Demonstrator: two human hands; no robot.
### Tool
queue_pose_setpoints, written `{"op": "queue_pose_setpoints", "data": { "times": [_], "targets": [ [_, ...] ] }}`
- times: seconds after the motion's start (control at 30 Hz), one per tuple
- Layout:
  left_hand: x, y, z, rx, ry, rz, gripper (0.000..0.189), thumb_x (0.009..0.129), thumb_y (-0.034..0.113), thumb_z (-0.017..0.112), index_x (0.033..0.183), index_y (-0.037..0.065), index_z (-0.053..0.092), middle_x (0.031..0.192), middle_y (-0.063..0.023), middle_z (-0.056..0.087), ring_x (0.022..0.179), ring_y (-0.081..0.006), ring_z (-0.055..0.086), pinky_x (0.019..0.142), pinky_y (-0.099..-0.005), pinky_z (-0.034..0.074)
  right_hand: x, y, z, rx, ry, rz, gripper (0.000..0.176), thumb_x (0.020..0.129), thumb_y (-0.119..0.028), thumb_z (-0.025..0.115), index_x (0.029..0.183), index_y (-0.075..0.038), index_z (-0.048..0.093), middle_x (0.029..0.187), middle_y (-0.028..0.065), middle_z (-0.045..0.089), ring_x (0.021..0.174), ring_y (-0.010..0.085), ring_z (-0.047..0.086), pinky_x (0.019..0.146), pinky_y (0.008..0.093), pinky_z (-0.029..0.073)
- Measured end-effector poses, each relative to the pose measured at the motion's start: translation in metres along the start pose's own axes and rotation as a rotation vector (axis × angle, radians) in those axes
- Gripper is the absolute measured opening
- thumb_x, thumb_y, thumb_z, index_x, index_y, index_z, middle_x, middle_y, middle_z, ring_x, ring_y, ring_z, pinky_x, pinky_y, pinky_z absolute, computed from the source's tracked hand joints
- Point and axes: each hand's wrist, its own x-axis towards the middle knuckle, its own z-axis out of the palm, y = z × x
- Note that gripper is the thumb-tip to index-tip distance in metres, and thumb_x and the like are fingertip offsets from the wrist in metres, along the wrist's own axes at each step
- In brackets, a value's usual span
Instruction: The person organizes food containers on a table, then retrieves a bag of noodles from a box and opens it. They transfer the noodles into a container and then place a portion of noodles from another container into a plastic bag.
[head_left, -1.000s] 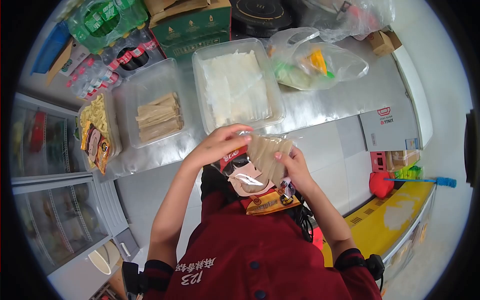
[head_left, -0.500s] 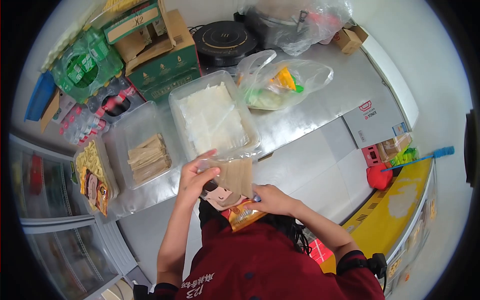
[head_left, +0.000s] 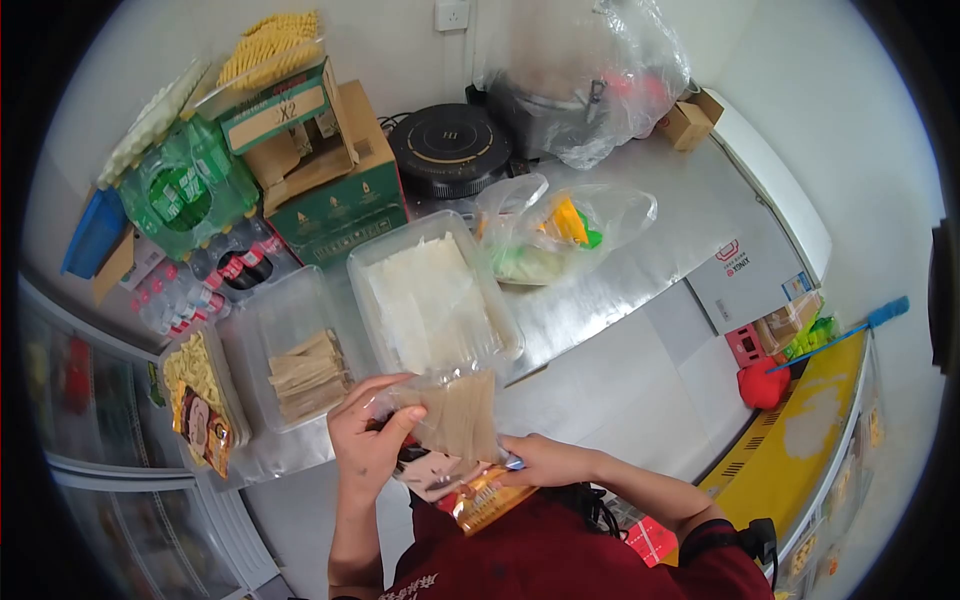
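Between my two hands is a clear plastic packet of flat brown noodles (head_left: 460, 415) with an orange printed lower end. My left hand (head_left: 372, 432) grips its left side, thumb across the front. At the lower right edge, my right hand (head_left: 548, 462) pinches the packet; a small blue bit shows by its fingers, too little to name. Just beyond the packet is a clear tub (head_left: 512, 335) of white sheets (head_left: 425, 300). Left of it, another clear tub (head_left: 290, 300) holds a stack of brown strips (head_left: 308, 375).
A tub of yellowish pieces (head_left: 200, 370) with a printed packet (head_left: 203, 428) stands at the counter's left end. Behind are bottles (head_left: 180, 190), a green carton (head_left: 340, 210), a black round cooker (head_left: 450, 145) and a plastic bag (head_left: 560, 235). A yellow-topped cabinet (head_left: 790, 440) stands right.
The view has tilted upward, so the counter and hands appear lower. Both hands still hold the noodle packet, with little change in grip.
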Motion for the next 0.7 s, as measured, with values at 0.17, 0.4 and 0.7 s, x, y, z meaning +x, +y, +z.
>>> {"op": "queue_pose_setpoints", "data": {
  "times": [0.17,0.4,0.7],
  "targets": [
    [0.014,-0.005,-0.002,-0.500,-0.286,-0.252,0.018,0.070,0.005,0.065,0.086,0.000,0.057,0.081,-0.0024,0.059,0.070,-0.0068,0.053,0.059,-0.0197,0.043,0.006,-0.016,-0.038,0.075,-0.079,0.193,0.037,0.077,-0.031,0.059,0.098,-0.001,0.049,0.084,0.0161,0.057,0.075,0.0307,0.056,0.066,0.0328,0.044],
    [0.036,0.017,0.012,0.012,-0.735,0.429,0.032,0.058,0.019,0.075,0.084,0.010,0.060,0.076,-0.0048,0.061,0.075,-0.0191,0.059,0.067,-0.0306,0.046,0.026,-0.013,-0.037,-0.469,-0.143,0.176,0.027,0.071,-0.026,0.058,0.090,-0.007,0.057,0.074,0.0138,0.058,0.075,0.0309,0.057,0.066,0.0380,0.045],
    [0.075,-0.061,-0.044,-1.598,0.006,-0.108,0.038,0.079,0.043,0.051,0.098,0.010,0.050,0.089,-0.0082,0.053,0.075,-0.0218,0.052,0.062,-0.0344,0.047,-0.038,-0.035,-0.149,-0.844,0.799,0.422,0.015,0.061,0.000,0.055,0.076,-0.004,0.056,0.077,0.0132,0.057,0.076,0.0302,0.054,0.065,0.0372,0.043]
  ]
}}
